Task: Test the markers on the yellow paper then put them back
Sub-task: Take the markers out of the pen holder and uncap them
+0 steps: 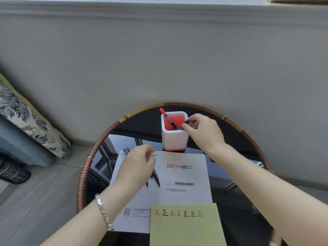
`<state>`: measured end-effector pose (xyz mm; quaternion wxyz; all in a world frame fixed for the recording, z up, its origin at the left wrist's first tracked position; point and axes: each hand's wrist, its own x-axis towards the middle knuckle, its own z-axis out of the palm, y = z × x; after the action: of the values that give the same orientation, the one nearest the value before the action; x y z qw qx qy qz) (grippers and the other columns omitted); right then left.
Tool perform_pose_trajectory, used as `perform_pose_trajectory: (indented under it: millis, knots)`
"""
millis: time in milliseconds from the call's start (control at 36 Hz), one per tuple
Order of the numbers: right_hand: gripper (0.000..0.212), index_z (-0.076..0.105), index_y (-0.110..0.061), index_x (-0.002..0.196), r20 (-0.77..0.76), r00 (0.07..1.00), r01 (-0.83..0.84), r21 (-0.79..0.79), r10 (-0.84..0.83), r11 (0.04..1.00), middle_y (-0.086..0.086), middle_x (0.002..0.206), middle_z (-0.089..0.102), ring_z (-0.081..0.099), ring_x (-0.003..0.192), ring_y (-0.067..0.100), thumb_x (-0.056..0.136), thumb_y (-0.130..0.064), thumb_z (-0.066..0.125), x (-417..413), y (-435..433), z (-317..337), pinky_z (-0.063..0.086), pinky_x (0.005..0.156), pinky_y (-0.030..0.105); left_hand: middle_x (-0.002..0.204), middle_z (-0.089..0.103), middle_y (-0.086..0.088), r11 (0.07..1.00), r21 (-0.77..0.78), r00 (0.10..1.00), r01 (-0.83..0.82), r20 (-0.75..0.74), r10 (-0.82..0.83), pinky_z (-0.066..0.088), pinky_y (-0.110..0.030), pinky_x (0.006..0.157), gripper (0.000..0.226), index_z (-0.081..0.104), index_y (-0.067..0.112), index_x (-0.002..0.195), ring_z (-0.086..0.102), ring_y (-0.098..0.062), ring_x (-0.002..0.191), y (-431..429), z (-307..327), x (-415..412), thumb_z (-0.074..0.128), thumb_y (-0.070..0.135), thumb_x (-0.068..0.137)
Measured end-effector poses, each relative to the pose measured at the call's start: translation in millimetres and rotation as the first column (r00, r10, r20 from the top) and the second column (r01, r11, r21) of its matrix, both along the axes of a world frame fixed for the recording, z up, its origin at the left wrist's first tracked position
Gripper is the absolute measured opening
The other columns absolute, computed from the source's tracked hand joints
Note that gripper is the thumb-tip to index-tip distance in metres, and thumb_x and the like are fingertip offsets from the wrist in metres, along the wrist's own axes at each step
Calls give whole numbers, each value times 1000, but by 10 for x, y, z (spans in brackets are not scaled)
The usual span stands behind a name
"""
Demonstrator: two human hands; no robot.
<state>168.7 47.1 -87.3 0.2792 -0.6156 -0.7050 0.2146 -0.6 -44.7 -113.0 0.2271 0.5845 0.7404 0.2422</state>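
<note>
The right hand [204, 132] pinches a black marker [190, 123] at the white, red-lined square plastic pen holder [174, 139], while the left hand [136, 167] grips other black markers [156, 177].

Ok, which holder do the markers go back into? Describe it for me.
On the round rattan-rimmed table, look at the far edge, just behind the white booklet. The pen holder is a square white cup with a red lining and red base, the only upright container there, with a red marker leaning out.
</note>
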Motion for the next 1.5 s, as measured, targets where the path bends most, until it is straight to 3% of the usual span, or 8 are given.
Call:
perform_pose_trajectory:
  millis: [306, 472, 611, 778, 917, 1111, 1278, 1500]
  knots:
    - [16, 69, -16, 96, -130, 991, -4, 147, 24, 989, 2, 92, 54, 51, 82, 14, 86, -26, 61, 57, -92, 40, 37, 62, 17, 111, 61, 5, 1000, 26, 999, 7, 33, -8, 41, -21, 78, 24, 58, 21, 112, 54, -10, 96, -36, 86, 96, 43, 20, 94]
    - [7, 69, -19, 89, -222, 970, -45, 243, 101, 969, -12, 80, 51, 51, 69, 9, 82, -18, 65, 128, -169, 194, 39, 62, 7, 112, 59, 4, 997, 71, 997, 27, 65, -32, 40, -21, 80, 25, 57, 20, 115, 52, -8, 96, -30, 102, 195, 43, 17, 94]
    - [18, 57, -26, 83, -499, 834, -52, 353, 235, 934, -19, 70, 63, 60, 70, -1, 86, -9, 60, 151, -458, 414, 44, 64, 8, 116, 43, 15, 965, 262, 990, 33, 127, -68, 31, -18, 87, 36, 46, 22, 127, 41, -4, 115, -38, 177, 270, 53, 20, 91]
    - [16, 56, -23, 83, -729, 665, -73, 155, 164, 985, -7, 66, 67, 65, 66, 9, 91, -11, 51, 139, -764, 431, 52, 60, 18, 124, 45, 12, 896, 415, 976, 157, 71, -204, 32, -17, 97, 47, 39, 20, 134, 39, -4, 118, -61, 233, 317, 54, 32, 90]
    - [10, 55, -12, 86, -910, 341, -155, -302, -236, 941, 2, 74, 69, 66, 59, 6, 93, -16, 49, 83, -850, 330, 52, 53, 16, 78, 61, 0, 838, 417, 934, 353, -211, -288, 52, -36, 53, 36, 57, 13, 102, 59, -18, 68, -138, 154, 336, 32, 38, 95]
    - [11, 61, -9, 96, -838, 525, -194, -286, -147, 938, 7, 83, 71, 68, 67, 7, 86, -5, 59, -29, -951, 164, 52, 60, 14, 94, 49, 0, 906, 195, 925, 376, -143, -353, 40, -29, 75, 26, 49, 10, 101, 50, -18, 86, -207, 208, 389, 27, 24, 101]
    - [10, 66, -10, 91, -807, 582, -155, -234, -103, 960, 1, 76, 70, 60, 65, 7, 85, -5, 60, -49, -1077, 63, 51, 62, 15, 92, 59, -4, 893, 222, 919, 392, -43, -392, 43, -38, 76, 31, 50, 10, 99, 55, -21, 84, -271, 186, 392, 26, 29, 100]
    - [13, 64, -13, 83, -827, 560, -168, -164, -43, 972, -11, 57, 60, 51, 55, 1, 86, -2, 57, -70, -1099, 24, 47, 58, 14, 79, 65, -7, 887, 245, 897, 392, 112, -428, 47, -42, 62, 38, 42, 48, 116, 55, -21, 60, -320, 26, 333, 18, 58, 88]
